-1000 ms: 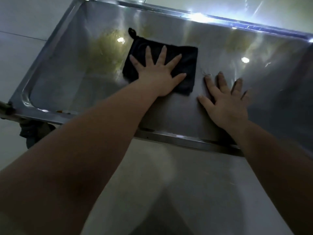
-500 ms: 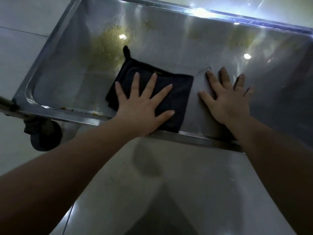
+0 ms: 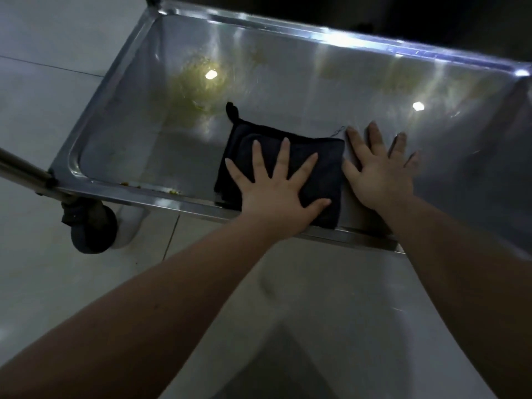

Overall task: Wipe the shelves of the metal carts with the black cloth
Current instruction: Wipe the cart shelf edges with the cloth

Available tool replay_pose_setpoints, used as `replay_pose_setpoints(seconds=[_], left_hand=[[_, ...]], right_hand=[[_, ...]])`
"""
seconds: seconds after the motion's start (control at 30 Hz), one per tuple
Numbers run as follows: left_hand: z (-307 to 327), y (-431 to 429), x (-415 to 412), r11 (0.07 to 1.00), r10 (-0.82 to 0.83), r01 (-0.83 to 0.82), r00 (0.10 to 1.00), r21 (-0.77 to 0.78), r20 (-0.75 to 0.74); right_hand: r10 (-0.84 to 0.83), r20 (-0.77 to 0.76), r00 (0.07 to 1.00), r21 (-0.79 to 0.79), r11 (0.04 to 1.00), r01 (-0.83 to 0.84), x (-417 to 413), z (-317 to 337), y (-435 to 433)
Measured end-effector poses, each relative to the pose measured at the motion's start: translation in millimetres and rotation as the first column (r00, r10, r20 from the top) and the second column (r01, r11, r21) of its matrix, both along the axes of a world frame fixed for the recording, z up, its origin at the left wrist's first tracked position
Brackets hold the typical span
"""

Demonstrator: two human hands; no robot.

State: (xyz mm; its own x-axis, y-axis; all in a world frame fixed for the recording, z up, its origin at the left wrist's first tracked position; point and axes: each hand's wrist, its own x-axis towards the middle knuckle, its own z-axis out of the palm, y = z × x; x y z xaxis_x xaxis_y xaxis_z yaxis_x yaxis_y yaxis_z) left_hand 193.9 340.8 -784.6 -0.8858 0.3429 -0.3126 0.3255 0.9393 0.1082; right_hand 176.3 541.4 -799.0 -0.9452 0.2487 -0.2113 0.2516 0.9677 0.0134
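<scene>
1. One metal cart shelf was in view.
2. One black cloth was counted.
3. Two hands were recorded: one left hand and one right hand.
4. One caster wheel was seen.
5. One metal bar was noted.
6. Two glare marks were counted: one left light spot and one right light spot.

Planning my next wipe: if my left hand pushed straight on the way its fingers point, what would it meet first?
Probably only bare shelf ahead of the left hand and black cloth, until the raised far rim. The yellow stain seems left of that line.
</scene>
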Motion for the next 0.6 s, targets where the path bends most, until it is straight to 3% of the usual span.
replay_pose_setpoints(seconds=[0.13, 0.33, 0.6], left_hand=[[1.5, -36.8, -17.8, 0.999, 0.033, -0.033, 0.999, -0.007, 0.018], [12.6, -138.7, -50.1, 0.962, 0.273, -0.27, 0.96, -0.044, 0.058], [4.2, -41.2, -20.3, 0.995, 0.068, -0.068, 0.998, -0.066, -0.008]], right_hand=[[0.009, -0.007, 1.0, -0.025, 1.0, -0.009, -1.1, 1.7, 2.4], [0.0, -0.011, 1.0, 0.01, 1.0, 0.0, -0.7, -1.8, -0.4], [-0.018, 0.004, 1.0, 0.046, 0.999, 0.018, 1.1, 1.9, -8.7]])
